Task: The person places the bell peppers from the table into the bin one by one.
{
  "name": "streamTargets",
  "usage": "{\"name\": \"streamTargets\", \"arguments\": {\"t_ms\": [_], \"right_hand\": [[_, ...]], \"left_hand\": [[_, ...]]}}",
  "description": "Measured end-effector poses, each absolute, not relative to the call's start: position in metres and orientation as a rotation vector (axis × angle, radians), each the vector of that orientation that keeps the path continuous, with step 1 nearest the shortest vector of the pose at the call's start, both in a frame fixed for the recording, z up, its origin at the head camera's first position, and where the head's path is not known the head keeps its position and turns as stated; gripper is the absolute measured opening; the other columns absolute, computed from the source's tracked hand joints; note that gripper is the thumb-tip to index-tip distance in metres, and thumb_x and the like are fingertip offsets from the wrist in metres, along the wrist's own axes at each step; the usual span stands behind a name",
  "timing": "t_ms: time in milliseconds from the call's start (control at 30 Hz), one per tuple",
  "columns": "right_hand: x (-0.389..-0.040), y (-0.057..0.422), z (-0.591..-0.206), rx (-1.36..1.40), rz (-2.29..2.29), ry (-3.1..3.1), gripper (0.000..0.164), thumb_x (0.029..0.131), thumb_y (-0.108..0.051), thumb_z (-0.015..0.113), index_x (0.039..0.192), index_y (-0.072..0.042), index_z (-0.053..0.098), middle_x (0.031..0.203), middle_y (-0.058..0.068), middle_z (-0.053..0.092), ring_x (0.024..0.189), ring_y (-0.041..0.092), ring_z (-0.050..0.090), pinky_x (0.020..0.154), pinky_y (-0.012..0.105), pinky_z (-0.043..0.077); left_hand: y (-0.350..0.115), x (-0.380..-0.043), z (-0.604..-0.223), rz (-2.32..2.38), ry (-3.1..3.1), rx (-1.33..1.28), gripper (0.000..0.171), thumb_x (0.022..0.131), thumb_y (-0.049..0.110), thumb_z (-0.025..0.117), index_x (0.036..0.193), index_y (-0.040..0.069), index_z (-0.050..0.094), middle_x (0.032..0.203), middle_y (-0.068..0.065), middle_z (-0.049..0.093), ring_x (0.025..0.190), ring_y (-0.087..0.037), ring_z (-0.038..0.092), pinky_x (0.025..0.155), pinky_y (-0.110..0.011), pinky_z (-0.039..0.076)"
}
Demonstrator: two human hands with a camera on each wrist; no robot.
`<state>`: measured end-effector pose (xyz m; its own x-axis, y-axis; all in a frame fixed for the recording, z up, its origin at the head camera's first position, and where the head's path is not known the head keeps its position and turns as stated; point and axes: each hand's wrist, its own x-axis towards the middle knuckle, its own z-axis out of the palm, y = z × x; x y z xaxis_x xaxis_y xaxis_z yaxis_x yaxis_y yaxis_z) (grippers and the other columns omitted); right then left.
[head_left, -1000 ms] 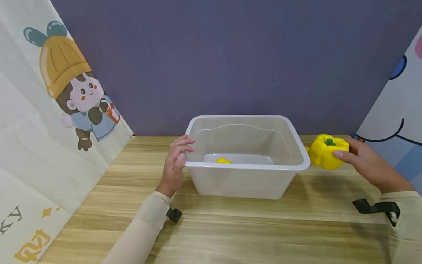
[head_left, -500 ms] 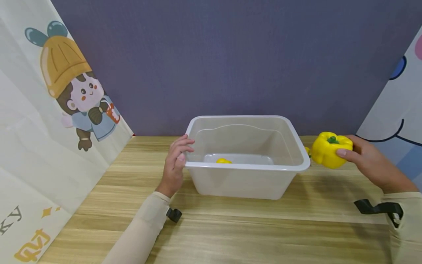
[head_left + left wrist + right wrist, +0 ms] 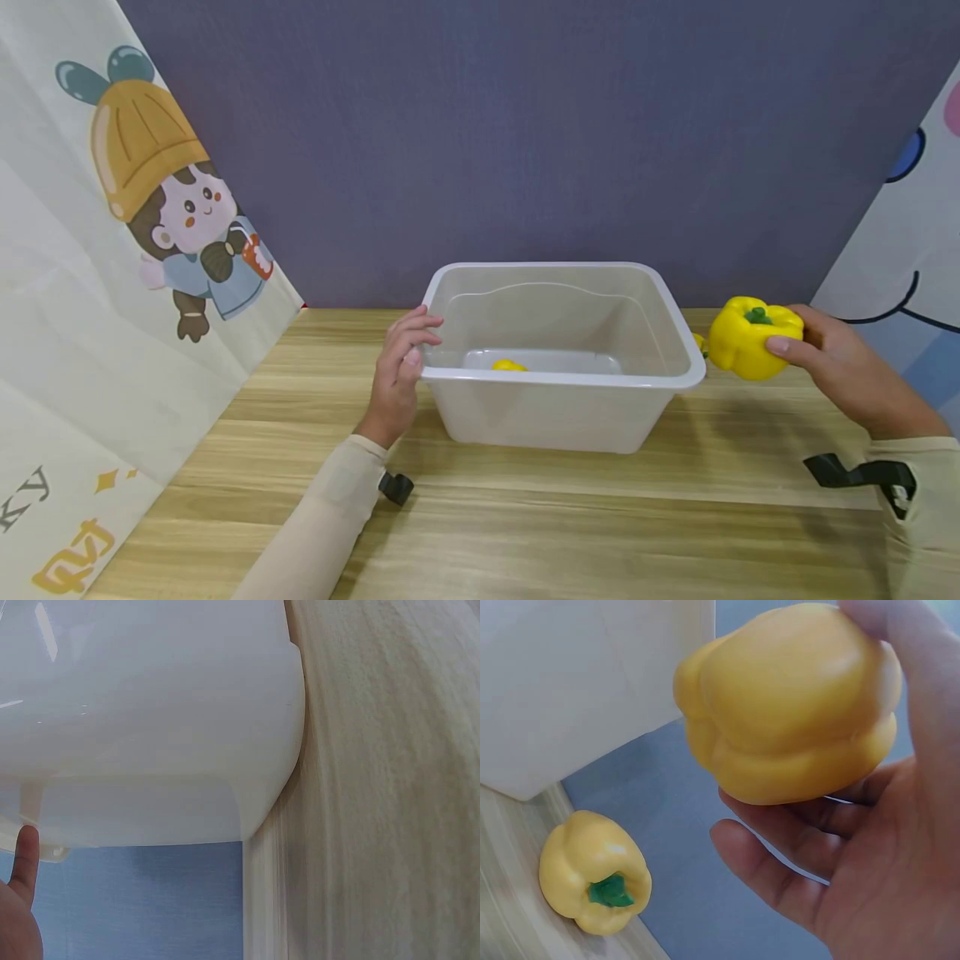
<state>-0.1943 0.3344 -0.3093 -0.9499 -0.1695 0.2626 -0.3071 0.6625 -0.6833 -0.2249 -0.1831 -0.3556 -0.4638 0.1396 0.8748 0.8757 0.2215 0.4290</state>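
Note:
A yellow bell pepper [image 3: 750, 343] with a green stem is held in the air by my right hand [image 3: 847, 367], thumb on the near side, right of a white plastic bin [image 3: 543, 417]. In the right wrist view the same bell pepper [image 3: 787, 705] hangs above the table, its stem not visible. Another bell pepper [image 3: 592, 870] lies on the table by the bin, mostly hidden in the head view. Inside the bin a bit of yellow [image 3: 509, 365] shows over the front rim. My left hand [image 3: 396, 367] grips the bin's left rim near its front corner.
The wood-grain table [image 3: 465, 533] extends in front of the bin. A dark blue-grey panel [image 3: 525, 150] rises behind it. Printed white sheets hang left [image 3: 75, 333] and right [image 3: 892, 258]. Black straps [image 3: 855, 471] sit at both wrists.
The right hand has shifted slightly right and up with the bell pepper, showing more of the pepper behind it. The left hand and bin have stayed put.

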Motion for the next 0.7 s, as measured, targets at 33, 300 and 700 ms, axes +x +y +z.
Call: {"name": "streamTargets", "arguments": {"t_ms": [33, 300, 700], "right_hand": [[-0.1943, 0.3343, -0.309, 0.389, 1.155, -2.7, 0.035, 0.105, -0.021, 0.048, 0.131, 0.003, 0.045, 0.101, 0.003, 0.058, 0.08, 0.015, 0.055, 0.065, 0.016, 0.047], [-0.1922, 0.3295, -0.3079, 0.338, 1.162, -2.678, 0.032, 0.105, -0.021, 0.049, 0.13, -0.001, 0.047, 0.099, 0.0, 0.059, 0.079, 0.016, 0.055, 0.065, 0.017, 0.048], [-0.1923, 0.3251, -0.3084, 0.393, 1.223, -2.588, 0.022, 0.104, -0.016, 0.05, 0.124, -0.006, 0.05, 0.098, 0.0, 0.06, 0.079, 0.015, 0.056, 0.066, 0.017, 0.048]], "left_hand": [[-0.1831, -0.225, -0.3556, -1.297, -1.776, -0.945, 0.031, 0.095, 0.015, 0.036, 0.101, 0.0, 0.063, 0.126, -0.022, 0.061, 0.135, -0.041, 0.041, 0.116, -0.054, 0.025], [-0.183, -0.2255, -0.356, -1.295, -1.775, -0.941, 0.032, 0.095, 0.016, 0.036, 0.101, -0.001, 0.063, 0.126, -0.022, 0.061, 0.134, -0.042, 0.041, 0.115, -0.054, 0.025], [-0.1819, -0.2246, -0.3546, -1.294, -1.779, -0.94, 0.031, 0.094, 0.014, 0.036, 0.101, -0.001, 0.062, 0.126, -0.021, 0.061, 0.135, -0.041, 0.041, 0.116, -0.054, 0.025]]}}
